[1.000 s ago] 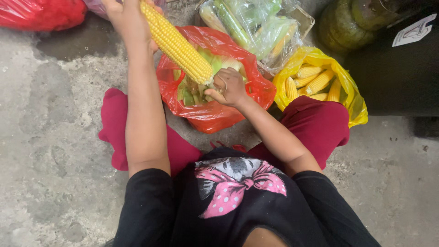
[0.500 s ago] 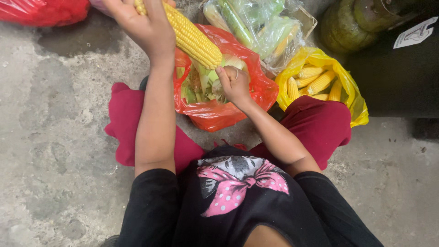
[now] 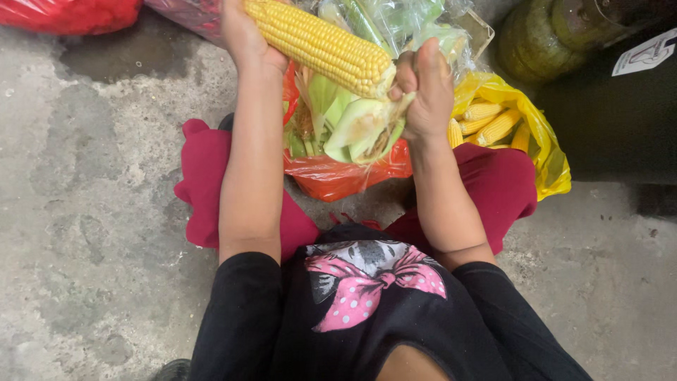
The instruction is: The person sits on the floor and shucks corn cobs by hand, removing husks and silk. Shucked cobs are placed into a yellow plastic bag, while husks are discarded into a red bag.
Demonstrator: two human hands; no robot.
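While the big yellow corn cob (image 3: 321,46) lies slanted across the top of the view, its far tip is cut off by the picture's edge. The left hand (image 3: 243,35) is wrapped tight around that far end, and part of this hand is cut off too. The right hand (image 3: 423,88) is closed around the green husk leaves (image 3: 360,127) at the cob's near, thick end, so the stalk there is hidden. Right under the cob sits a red plastic bag (image 3: 338,176) full of peeled leaves; how deep it goes is hard to tell. To the right of the cob, a yellow bag (image 3: 543,141) holds more peeled cobs, partly hidden by the right hand. Behind the cob, a clear bag (image 3: 416,21) holds green unpeeled corn, blurry through the plastic. Everything rests on the grey concrete floor (image 3: 92,212).
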